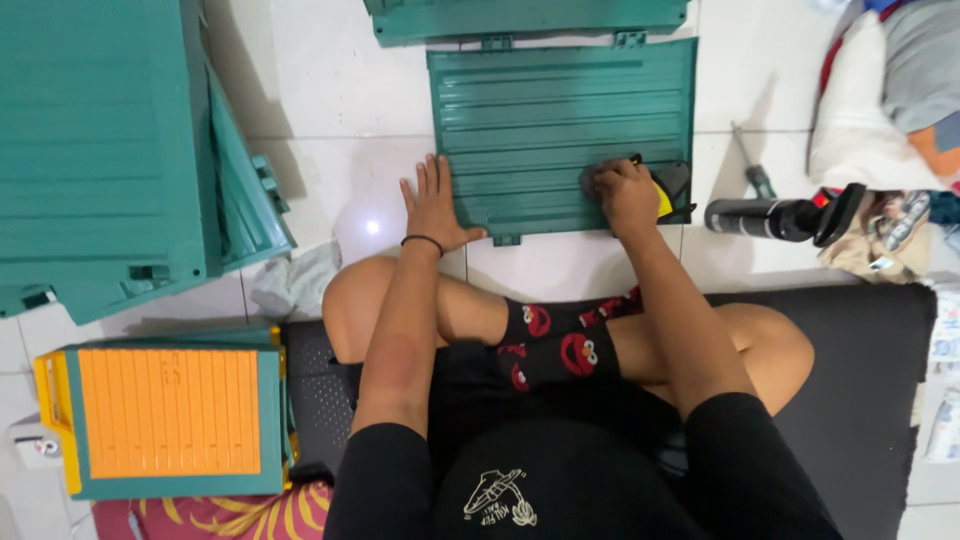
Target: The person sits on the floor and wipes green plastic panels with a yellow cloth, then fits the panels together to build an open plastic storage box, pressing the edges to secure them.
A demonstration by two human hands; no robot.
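A ribbed green panel lies flat on the white tiled floor, in front of the person's crossed legs. The left hand rests flat with fingers spread at the panel's left edge, touching it. The right hand is closed around a dark cloth, pressed onto the panel's lower right corner. A black bottle lies right of the panel.

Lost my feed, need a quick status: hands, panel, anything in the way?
Left hand flat on green panel edge. Right hand pressing grey cloth on panel. Black bottle beside, clear.
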